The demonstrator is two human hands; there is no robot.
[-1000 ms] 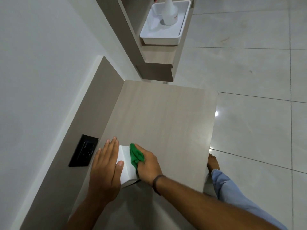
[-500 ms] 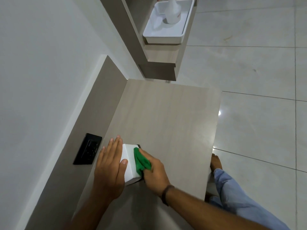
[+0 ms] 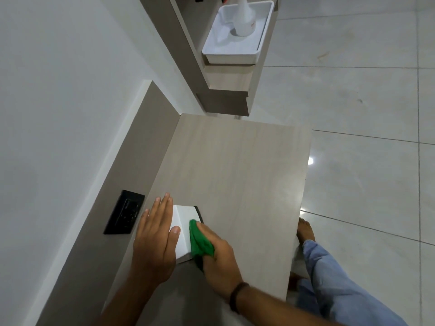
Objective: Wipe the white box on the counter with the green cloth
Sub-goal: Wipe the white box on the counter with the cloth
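Observation:
A small white box [image 3: 184, 222] stands on the pale wood counter [image 3: 237, 165], near its front left. My left hand [image 3: 155, 236] lies flat against the box's left side, thumb on its top, and holds it steady. My right hand [image 3: 217, 252] is closed around a bunched green cloth [image 3: 199, 242] and presses it onto the right part of the box's top and right face. A thin dark edge shows along the box's right side. The box's near and left faces are hidden by my hands.
A black wall socket [image 3: 124, 212] sits on the grey backsplash left of the box. Further back, a white tray [image 3: 213, 47] with a white spray bottle [image 3: 243, 18] rests on a shelf. The counter's right edge drops to a tiled floor; my leg [image 3: 329, 274] is there.
My right hand has slid the green cloth toward me along the box's right side, from near its far end. My left hand keeps its hold on the box.

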